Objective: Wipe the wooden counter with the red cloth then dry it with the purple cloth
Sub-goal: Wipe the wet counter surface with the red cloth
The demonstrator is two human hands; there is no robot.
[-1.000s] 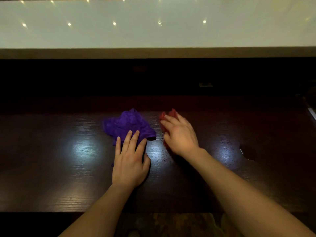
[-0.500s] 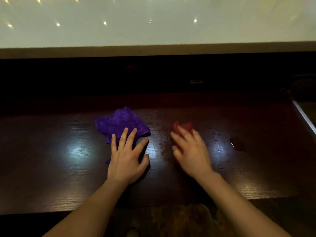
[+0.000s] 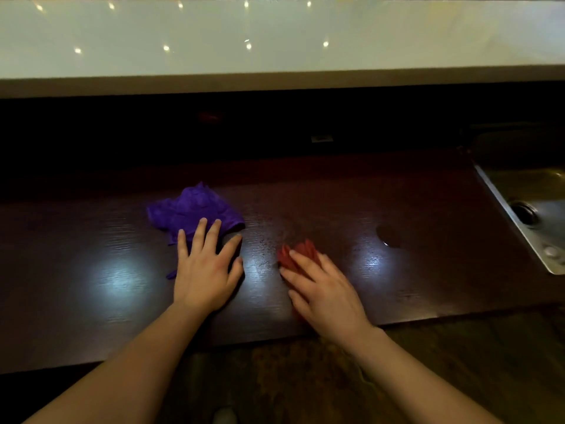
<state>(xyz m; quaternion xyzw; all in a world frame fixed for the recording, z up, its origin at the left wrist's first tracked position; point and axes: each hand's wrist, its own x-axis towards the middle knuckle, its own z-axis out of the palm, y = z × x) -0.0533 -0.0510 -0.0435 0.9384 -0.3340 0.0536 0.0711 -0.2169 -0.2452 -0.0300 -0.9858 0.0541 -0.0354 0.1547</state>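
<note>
A dark wooden counter [image 3: 351,215] runs across the view, shiny with light reflections. My right hand [image 3: 324,289] lies flat on the red cloth [image 3: 298,252], pressing it to the wood near the front edge; only the cloth's far part shows past my fingers. A crumpled purple cloth [image 3: 189,209] sits left of centre. My left hand [image 3: 204,270] rests palm down with fingers spread, its fingertips on the purple cloth's near edge.
A metal sink [image 3: 532,215] with a drain is set into the counter at the right. A dark round spot [image 3: 391,237] marks the wood near it. A raised white ledge [image 3: 275,41] runs along the back, over a dark recess.
My right hand has drawn the red cloth toward me and to the right across the wood. My left hand stays put at the purple cloth. The view has shifted right, bringing the sink in.
</note>
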